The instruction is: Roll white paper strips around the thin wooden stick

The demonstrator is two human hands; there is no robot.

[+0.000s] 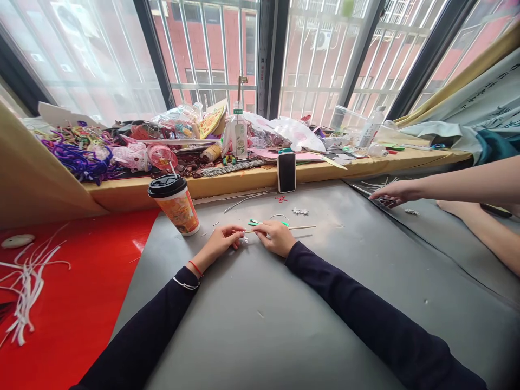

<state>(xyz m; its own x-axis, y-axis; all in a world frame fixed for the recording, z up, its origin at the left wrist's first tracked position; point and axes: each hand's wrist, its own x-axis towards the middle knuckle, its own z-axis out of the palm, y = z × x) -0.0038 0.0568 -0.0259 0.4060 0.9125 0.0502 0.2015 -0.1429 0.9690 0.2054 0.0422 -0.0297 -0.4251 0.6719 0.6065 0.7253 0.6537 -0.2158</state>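
Two dark-sleeved arms run up from the near edge across the grey worktop (260, 336) and meet at a thin wooden stick (300, 227) that lies flat, its long axis running left to right across the view. The left hand (222, 238) is curled nearly closed, its fingertips pinching the stick's left end, where a small white bit shows against the grey; a red cord and a thin bangle sit on that wrist. The right hand (277, 237) is also curled down, thumb and fingers closed over the stick just beside the left hand, so the two hands are nearly touching and grip the same short stretch. The free length of the stick pokes out to the right of the right hand, resting on or just above the worktop, so the right hand is the nearer one to that free end. Just beyond the knuckles lie a green paper piece (255, 221) and a pale green ring (280, 219), close to the stick but apart from it as far as can be told. To the left stands a lidded paper cup (175, 203), near the left hand yet clear of it. Farther back a phone (286, 171) leans against the ledge, and another person's hand (392, 192) reaches in from the right, well apart from both.
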